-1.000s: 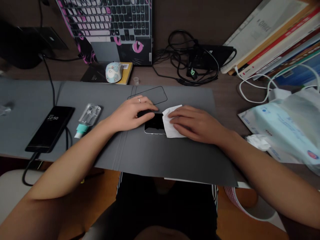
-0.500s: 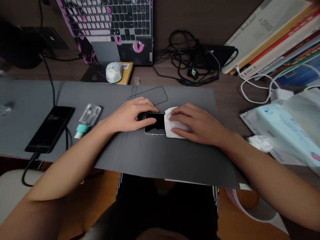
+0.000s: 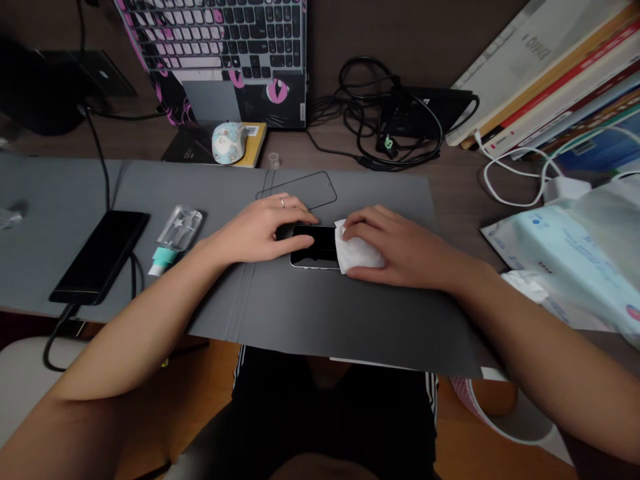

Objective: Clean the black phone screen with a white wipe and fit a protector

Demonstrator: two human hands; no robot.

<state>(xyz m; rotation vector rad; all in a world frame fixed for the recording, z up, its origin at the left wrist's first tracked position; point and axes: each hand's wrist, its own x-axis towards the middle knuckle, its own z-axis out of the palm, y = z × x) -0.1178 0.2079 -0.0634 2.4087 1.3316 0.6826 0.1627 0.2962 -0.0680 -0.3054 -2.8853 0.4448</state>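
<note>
A smartphone with a dark screen lies flat on the grey desk mat. My left hand, a ring on one finger, grips its left end, with the thumb over the screen and the other fingers along the far edge. Under my right hand a white tissue is pressed on the phone's right part, gripped between thumb and fingers; that end of the phone is hidden. Just beyond my left hand rests a clear screen protector with a thin black border, partly covered by the fingers.
To the left are a second phone on a cable and a clear spray bottle. A laptop, a mouse and coiled black cables stand behind. At right are books, a tissue pack and a crumpled tissue.
My right hand has slid the tissue a little to the right along the phone, baring more screen. My left hand has stayed nearly still. The second phone's clock display has gone dark.
</note>
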